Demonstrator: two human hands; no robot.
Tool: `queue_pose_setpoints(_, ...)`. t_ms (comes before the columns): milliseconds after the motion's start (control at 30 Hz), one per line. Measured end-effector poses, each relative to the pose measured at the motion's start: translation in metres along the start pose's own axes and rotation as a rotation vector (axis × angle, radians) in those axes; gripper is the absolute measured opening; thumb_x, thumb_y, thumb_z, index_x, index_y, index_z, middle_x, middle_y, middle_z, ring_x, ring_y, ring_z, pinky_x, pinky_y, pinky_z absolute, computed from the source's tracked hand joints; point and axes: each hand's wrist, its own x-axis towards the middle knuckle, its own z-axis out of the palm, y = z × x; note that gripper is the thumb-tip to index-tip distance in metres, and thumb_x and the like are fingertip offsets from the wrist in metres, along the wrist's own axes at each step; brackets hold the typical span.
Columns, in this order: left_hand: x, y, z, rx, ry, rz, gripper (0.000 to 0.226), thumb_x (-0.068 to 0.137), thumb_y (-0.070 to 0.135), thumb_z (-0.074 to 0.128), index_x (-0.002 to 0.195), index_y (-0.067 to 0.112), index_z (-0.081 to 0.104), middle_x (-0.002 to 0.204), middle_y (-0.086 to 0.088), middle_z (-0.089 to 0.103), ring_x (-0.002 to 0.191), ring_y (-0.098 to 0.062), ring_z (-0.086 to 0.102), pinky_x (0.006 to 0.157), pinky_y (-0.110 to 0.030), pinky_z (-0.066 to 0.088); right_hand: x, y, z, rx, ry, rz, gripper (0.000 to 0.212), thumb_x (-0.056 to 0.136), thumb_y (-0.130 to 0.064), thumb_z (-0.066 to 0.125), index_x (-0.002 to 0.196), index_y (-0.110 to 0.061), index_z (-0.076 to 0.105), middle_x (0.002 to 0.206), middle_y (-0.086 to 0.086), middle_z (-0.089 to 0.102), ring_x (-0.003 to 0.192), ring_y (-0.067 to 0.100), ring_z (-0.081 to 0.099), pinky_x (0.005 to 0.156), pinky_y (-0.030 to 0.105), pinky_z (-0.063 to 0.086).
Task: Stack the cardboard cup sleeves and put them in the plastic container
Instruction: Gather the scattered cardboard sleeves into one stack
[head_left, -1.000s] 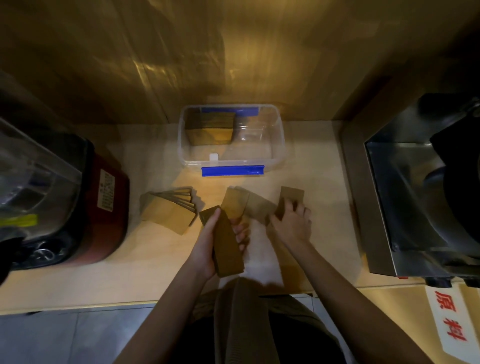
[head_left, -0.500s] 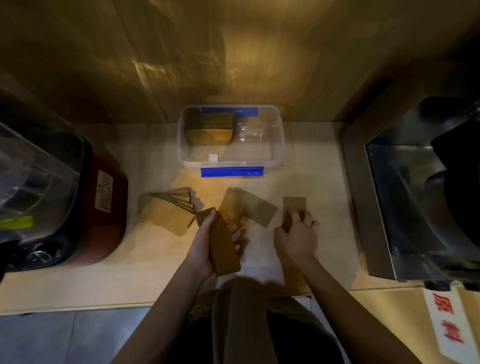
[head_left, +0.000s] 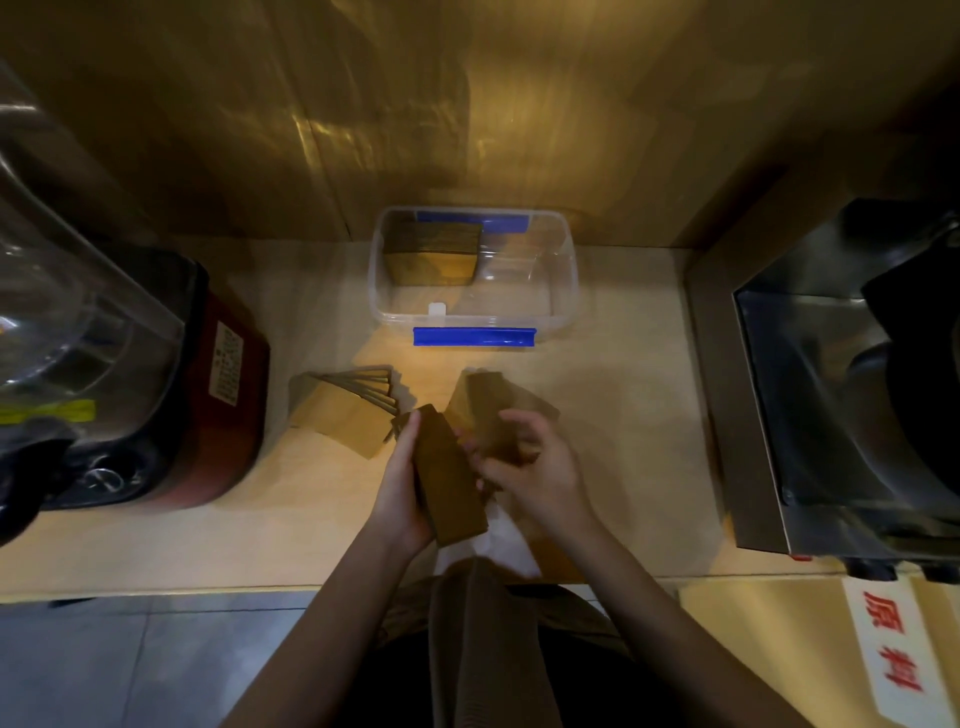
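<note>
My left hand (head_left: 402, 483) grips a stack of flat brown cardboard sleeves (head_left: 449, 483) above the counter's front edge. Just to its right, my right hand (head_left: 535, 467) holds a single sleeve (head_left: 501, 436), blurred by motion. Two or three loose sleeves (head_left: 475, 389) lie on the counter behind my hands. A fanned pile of sleeves (head_left: 345, 415) lies to the left. The clear plastic container (head_left: 563, 291) with blue clips stands at the back, with a stack of sleeves (head_left: 431, 254) in its left half.
A red-based blender (head_left: 156, 395) with a clear jug takes up the left of the counter. A steel machine (head_left: 831, 395) stands on the right. A wooden wall rises behind the container. A white label with red characters (head_left: 893, 660) is at the lower right.
My right hand lifted the single sleeve off the counter at the right and carried it left to the stack in my left hand. The left hand stayed roughly where it was.
</note>
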Motion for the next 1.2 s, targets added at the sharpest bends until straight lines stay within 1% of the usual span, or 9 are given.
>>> queue_pose_setpoints(100,-0.008,-0.002,-0.001,0.028,-0.045,0.072,0.051,0.076,0.058,0.040,0.100,0.022,0.068,0.092,-0.007,0.074,0.088,-0.024,0.068,0.079,-0.040,0.048,-0.014,0.001,0.024,-0.244,-0.100,-0.095,0.055,0.061,-0.033,0.069,0.112,-0.027,0.052,0.118,0.000,0.048,0.110,0.019,0.050,0.088,0.029,0.048)
queue_pose_setpoints(267,-0.014,-0.004,-0.007,0.004,0.014,0.082,0.045,0.076,0.050,0.049,0.107,0.019,0.062,0.106,-0.009,0.066,0.106,-0.027,0.059,0.084,-0.038,0.048,-0.023,0.001,0.044,-0.399,-0.207,-0.121,0.054,0.078,-0.027,0.065,0.127,-0.018,0.043,0.138,0.003,0.036,0.125,0.019,0.035,0.101,0.028,0.038)
queue_pose_setpoints(367,-0.016,-0.004,-0.016,0.026,0.041,0.063,0.039,0.085,0.042,0.048,0.111,0.015,0.060,0.106,-0.009,0.063,0.107,-0.027,0.058,0.086,-0.037,0.048,-0.021,0.002,0.045,-0.437,-0.339,-0.124,0.051,0.084,-0.028,0.061,0.130,-0.019,0.043,0.138,0.003,0.037,0.120,0.013,0.036,0.096,0.021,0.038)
queue_pose_setpoints(467,-0.018,-0.003,-0.023,-0.017,0.084,0.050,0.026,0.086,0.036,0.049,0.096,0.015,0.063,0.089,-0.005,0.063,0.086,-0.022,0.060,0.079,-0.036,0.048,-0.014,-0.002,0.041,-0.386,-0.463,-0.058,0.035,0.088,-0.031,0.056,0.119,-0.016,0.055,0.127,0.004,0.050,0.109,0.012,0.046,0.086,0.017,0.042)
queue_pose_setpoints(600,-0.020,-0.008,-0.031,-0.027,0.125,0.026,0.025,0.084,0.035,0.054,0.096,0.015,0.063,0.083,-0.003,0.065,0.074,-0.017,0.064,0.072,-0.033,0.049,0.019,-0.010,0.039,-0.385,-0.314,0.067,0.028,0.094,-0.028,0.045,0.099,-0.009,0.064,0.096,0.017,0.069,0.090,0.028,0.064,0.082,0.042,0.052)
queue_pose_setpoints(700,-0.025,-0.008,-0.035,-0.050,0.211,-0.004,0.023,0.082,0.031,0.059,0.098,0.016,0.064,0.087,-0.003,0.068,0.079,-0.018,0.065,0.067,-0.034,0.050,0.047,-0.010,0.045,-0.614,-0.136,0.038,0.026,0.093,-0.028,0.047,0.109,-0.011,0.058,0.106,0.012,0.066,0.100,0.026,0.062,0.076,0.031,0.046)
queue_pose_setpoints(833,-0.033,-0.002,-0.048,-0.130,0.276,0.028,0.029,0.082,0.027,0.059,0.108,0.015,0.059,0.095,-0.005,0.067,0.089,-0.020,0.063,0.078,-0.036,0.050,0.066,-0.001,0.057,-0.819,-0.019,0.118,0.054,0.089,-0.040,0.051,0.129,-0.008,0.036,0.135,0.018,0.039,0.117,0.034,0.049,0.089,0.041,0.045)
queue_pose_setpoints(1000,-0.037,0.003,-0.060,-0.167,0.262,0.059,0.045,0.067,0.033,0.067,0.108,0.015,0.060,0.089,-0.003,0.074,0.093,-0.020,0.064,0.082,-0.038,0.049,0.071,0.018,0.075,-0.917,0.090,0.077,0.071,0.078,-0.052,0.061,0.127,-0.009,0.034,0.131,0.018,0.036,0.109,0.032,0.050,0.087,0.039,0.046)
queue_pose_setpoints(1200,-0.039,0.003,-0.057,-0.162,0.265,0.049,0.033,0.080,0.031,0.059,0.108,0.015,0.059,0.096,-0.005,0.069,0.092,-0.020,0.063,0.083,-0.037,0.049,0.073,0.028,0.081,-1.111,0.125,0.051,0.070,0.080,-0.057,0.055,0.122,-0.006,0.035,0.126,0.017,0.040,0.107,0.035,0.052,0.090,0.045,0.043)
